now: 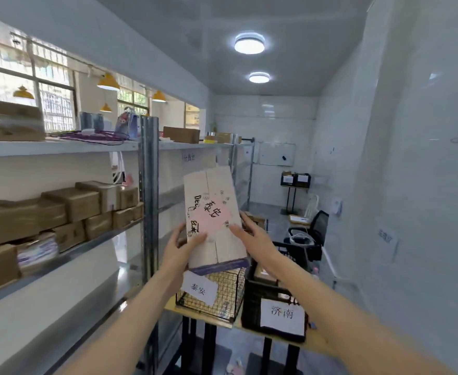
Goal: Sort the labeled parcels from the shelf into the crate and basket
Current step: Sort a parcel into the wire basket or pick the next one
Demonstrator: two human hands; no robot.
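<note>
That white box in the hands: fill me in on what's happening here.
A person holds a white parcel up with both hands, left hand at its lower left edge, right hand on its right side. It bears a pink handwritten label. Just below sit a wire basket and a black crate, each with a paper sign. More cardboard parcels wait on the shelf.

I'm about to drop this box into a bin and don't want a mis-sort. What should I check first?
1. Both hands on the parcel: left hand and right hand hold it: ok.
2. Pink label readable: it seems to say 泰安: ok.
3. Matching bin: wire basket tagged 泰安: ok.
4. Parcel above basket: ok.
5. Room in basket: cannot tell.
6. Black crate tagged 济南, not the match: ok.
</note>
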